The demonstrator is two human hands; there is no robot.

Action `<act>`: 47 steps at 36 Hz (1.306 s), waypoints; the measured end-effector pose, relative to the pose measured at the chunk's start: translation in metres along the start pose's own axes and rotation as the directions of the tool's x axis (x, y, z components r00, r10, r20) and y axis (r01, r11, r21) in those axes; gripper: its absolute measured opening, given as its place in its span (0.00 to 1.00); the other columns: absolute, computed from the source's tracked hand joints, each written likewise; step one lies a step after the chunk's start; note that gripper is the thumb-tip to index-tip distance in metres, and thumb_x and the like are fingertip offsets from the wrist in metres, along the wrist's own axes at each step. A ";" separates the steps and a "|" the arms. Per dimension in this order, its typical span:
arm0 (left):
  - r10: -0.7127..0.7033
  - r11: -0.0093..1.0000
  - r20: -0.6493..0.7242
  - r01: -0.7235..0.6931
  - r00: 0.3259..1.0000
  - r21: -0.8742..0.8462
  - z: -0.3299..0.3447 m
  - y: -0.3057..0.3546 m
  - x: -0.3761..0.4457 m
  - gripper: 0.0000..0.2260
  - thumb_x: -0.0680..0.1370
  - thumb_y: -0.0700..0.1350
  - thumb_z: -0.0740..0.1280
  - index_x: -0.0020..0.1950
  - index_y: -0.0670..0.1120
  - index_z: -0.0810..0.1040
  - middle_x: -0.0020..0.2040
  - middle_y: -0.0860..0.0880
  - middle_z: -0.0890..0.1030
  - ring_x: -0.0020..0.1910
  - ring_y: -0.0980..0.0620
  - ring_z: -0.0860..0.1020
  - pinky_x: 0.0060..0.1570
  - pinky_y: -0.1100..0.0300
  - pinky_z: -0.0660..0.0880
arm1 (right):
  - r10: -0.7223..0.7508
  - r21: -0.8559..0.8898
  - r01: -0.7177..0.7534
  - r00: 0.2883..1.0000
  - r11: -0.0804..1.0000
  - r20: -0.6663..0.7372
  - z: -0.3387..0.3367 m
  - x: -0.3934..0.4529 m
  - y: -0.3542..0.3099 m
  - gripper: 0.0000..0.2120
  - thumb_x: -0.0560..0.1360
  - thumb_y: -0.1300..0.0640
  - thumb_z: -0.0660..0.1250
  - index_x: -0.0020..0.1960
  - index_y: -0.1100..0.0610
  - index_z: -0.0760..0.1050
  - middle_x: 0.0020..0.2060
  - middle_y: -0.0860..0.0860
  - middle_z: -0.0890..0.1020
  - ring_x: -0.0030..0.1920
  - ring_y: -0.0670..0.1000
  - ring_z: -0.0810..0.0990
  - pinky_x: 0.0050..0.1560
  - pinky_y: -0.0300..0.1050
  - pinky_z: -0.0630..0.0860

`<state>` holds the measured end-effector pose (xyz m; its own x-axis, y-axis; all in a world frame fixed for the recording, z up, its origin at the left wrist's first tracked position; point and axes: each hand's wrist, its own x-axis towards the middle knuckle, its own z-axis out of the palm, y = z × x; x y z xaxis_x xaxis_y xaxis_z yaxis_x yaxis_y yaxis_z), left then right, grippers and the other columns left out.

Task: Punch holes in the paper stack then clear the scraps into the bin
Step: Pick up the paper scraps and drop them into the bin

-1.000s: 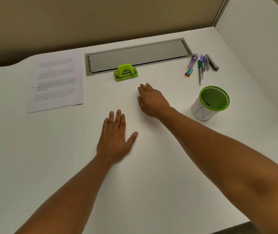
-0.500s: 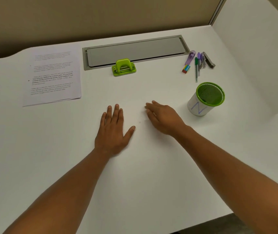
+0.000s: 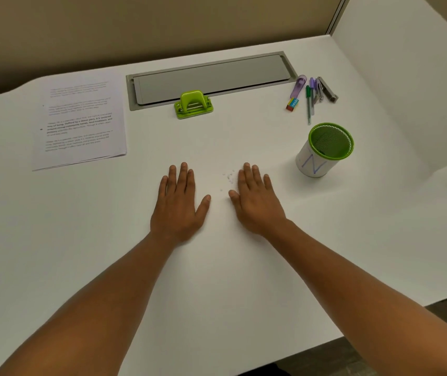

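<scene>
- White desk surface (image 3: 216, 267), closed off by a beige partition at the rear and a white divider on the right-hand side, carried every item in view.
- A small scatter of white punched-paper scraps (image 3: 229, 178) lay on the bare desk and serves below as the landmark.
- The right hand (image 3: 257, 198) rested palm-down just right of the scraps, fingers extended, flat and together, grasping nothing; its index-finger edge appeared to touch or nearly touch the scatter.
- The left hand (image 3: 180, 202) lay flat left of the scraps, fingers likewise released and empty, separated from them by a clear strip of desk.
- The scatter ran roughly front-to-back, parallel to the right hand's fingers.
- A white cup-shaped bin with a green mesh liner (image 3: 325, 150) stood upright to the right of the scraps and slightly farther back, beyond the right hand.
- A lime-green plastic hole punch (image 3: 193, 104) sat well behind the scraps; the printed white paper stack (image 3: 81, 118) lay well to the rear left.
- Judgement: punching appeared complete. The right hand was nearer, yet it sat between scraps and bin, so gathering probably required sweeping leftward into the left palm first.
</scene>
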<state>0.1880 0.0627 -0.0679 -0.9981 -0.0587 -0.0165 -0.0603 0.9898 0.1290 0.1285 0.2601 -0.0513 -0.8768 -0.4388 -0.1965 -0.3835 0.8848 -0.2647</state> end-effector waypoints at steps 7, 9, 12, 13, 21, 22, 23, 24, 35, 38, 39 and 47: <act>0.001 1.000 -0.015 -0.001 1.000 0.015 0.001 -0.001 0.000 0.35 0.81 0.63 0.43 0.81 0.42 0.49 0.82 0.44 0.46 0.80 0.45 0.42 0.78 0.50 0.42 | -0.128 0.008 0.128 0.991 0.992 0.031 -0.016 0.030 -0.009 0.29 0.84 0.45 0.43 0.79 0.59 0.47 0.80 0.54 0.47 0.79 0.54 0.43 0.77 0.58 0.44; 0.000 1.000 -0.012 0.000 1.000 0.016 0.001 0.000 0.000 0.35 0.81 0.63 0.43 0.81 0.42 0.49 0.82 0.44 0.46 0.80 0.45 0.42 0.78 0.50 0.42 | -0.156 -0.001 0.157 0.985 0.988 0.078 -0.017 0.034 -0.010 0.29 0.84 0.44 0.43 0.79 0.59 0.46 0.80 0.54 0.47 0.79 0.54 0.43 0.78 0.59 0.44; -0.002 1.000 -0.016 0.002 1.000 0.010 0.001 0.000 0.000 0.35 0.81 0.63 0.43 0.81 0.42 0.49 0.82 0.45 0.46 0.80 0.45 0.42 0.78 0.50 0.42 | -0.201 -0.023 0.204 0.975 0.979 0.089 -0.014 0.026 -0.008 0.29 0.84 0.45 0.43 0.79 0.59 0.46 0.80 0.55 0.47 0.79 0.53 0.44 0.78 0.56 0.44; -0.002 1.000 -0.015 0.002 1.000 0.008 0.001 0.000 0.000 0.35 0.81 0.63 0.43 0.81 0.42 0.49 0.82 0.45 0.46 0.80 0.45 0.42 0.78 0.50 0.42 | -0.218 -0.021 0.221 0.972 0.975 0.088 -0.012 0.020 -0.006 0.29 0.84 0.45 0.43 0.79 0.59 0.47 0.80 0.55 0.47 0.79 0.53 0.44 0.78 0.55 0.44; -0.005 1.000 -0.024 0.005 1.000 0.006 0.004 -0.001 -0.001 0.35 0.81 0.63 0.44 0.81 0.42 0.50 0.82 0.44 0.47 0.80 0.45 0.43 0.78 0.49 0.43 | -0.318 -0.013 0.318 0.947 0.948 0.037 -0.003 -0.013 0.000 0.28 0.84 0.46 0.44 0.79 0.57 0.51 0.79 0.53 0.52 0.79 0.51 0.47 0.78 0.51 0.46; -0.004 1.000 -0.022 0.004 1.000 0.005 0.004 0.000 -0.001 0.35 0.81 0.63 0.44 0.81 0.42 0.50 0.82 0.44 0.47 0.80 0.45 0.43 0.78 0.49 0.43 | -0.338 -0.034 0.340 0.940 0.940 0.038 -0.002 -0.014 0.000 0.27 0.84 0.46 0.44 0.79 0.57 0.51 0.79 0.53 0.52 0.79 0.52 0.47 0.78 0.52 0.47; -0.005 1.000 -0.018 0.005 1.000 0.005 0.004 0.000 0.000 0.35 0.81 0.63 0.44 0.81 0.42 0.49 0.82 0.44 0.46 0.80 0.45 0.42 0.78 0.49 0.43 | -0.359 -0.062 0.361 0.932 0.930 0.041 -0.001 -0.014 0.000 0.27 0.84 0.47 0.45 0.79 0.57 0.52 0.79 0.53 0.53 0.79 0.52 0.48 0.78 0.53 0.47; -0.006 1.000 -0.016 0.006 1.000 0.006 0.004 0.000 0.000 0.35 0.81 0.64 0.43 0.81 0.42 0.49 0.82 0.44 0.46 0.80 0.45 0.42 0.78 0.49 0.43 | -0.374 -0.091 0.377 0.926 0.922 0.042 0.000 -0.014 0.000 0.26 0.84 0.47 0.45 0.79 0.57 0.53 0.79 0.53 0.53 0.79 0.53 0.49 0.78 0.53 0.48; -0.007 1.000 -0.017 0.007 1.000 -0.010 0.006 -0.002 0.000 0.35 0.81 0.64 0.42 0.81 0.42 0.49 0.82 0.45 0.46 0.80 0.45 0.42 0.78 0.48 0.44 | -0.092 0.188 0.159 0.942 0.969 -0.322 -0.028 -0.015 0.020 0.16 0.81 0.58 0.60 0.66 0.59 0.76 0.62 0.55 0.80 0.63 0.56 0.78 0.63 0.46 0.72; -0.009 1.000 -0.012 0.008 1.000 -0.023 0.005 -0.002 0.000 0.36 0.81 0.64 0.42 0.81 0.42 0.49 0.82 0.45 0.45 0.80 0.46 0.41 0.78 0.48 0.43 | 0.024 0.263 0.072 0.939 0.962 -0.343 -0.027 -0.009 0.019 0.13 0.80 0.57 0.63 0.62 0.59 0.79 0.54 0.56 0.81 0.55 0.57 0.79 0.54 0.46 0.75; -0.008 1.000 -0.012 0.008 1.000 -0.025 0.005 -0.002 0.000 0.36 0.81 0.64 0.42 0.81 0.42 0.48 0.82 0.45 0.45 0.80 0.46 0.41 0.78 0.48 0.43 | 0.048 0.268 0.039 0.949 0.962 -0.311 -0.026 -0.006 0.019 0.14 0.80 0.56 0.64 0.62 0.59 0.79 0.52 0.56 0.81 0.53 0.56 0.79 0.53 0.47 0.74; -0.010 1.000 -0.001 0.010 1.000 -0.009 0.002 -0.001 0.000 0.35 0.81 0.64 0.42 0.81 0.42 0.48 0.82 0.45 0.45 0.80 0.45 0.40 0.78 0.47 0.45 | -0.016 0.179 0.064 0.966 0.982 -0.257 -0.017 0.014 0.009 0.10 0.78 0.54 0.67 0.51 0.61 0.79 0.45 0.56 0.77 0.49 0.57 0.74 0.45 0.47 0.74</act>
<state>0.1884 0.0622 -0.0695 -0.9975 -0.0690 -0.0168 -0.0706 0.9880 0.1376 0.1077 0.2641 -0.0399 -0.9157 -0.3979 0.0569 -0.3805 0.8126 -0.4414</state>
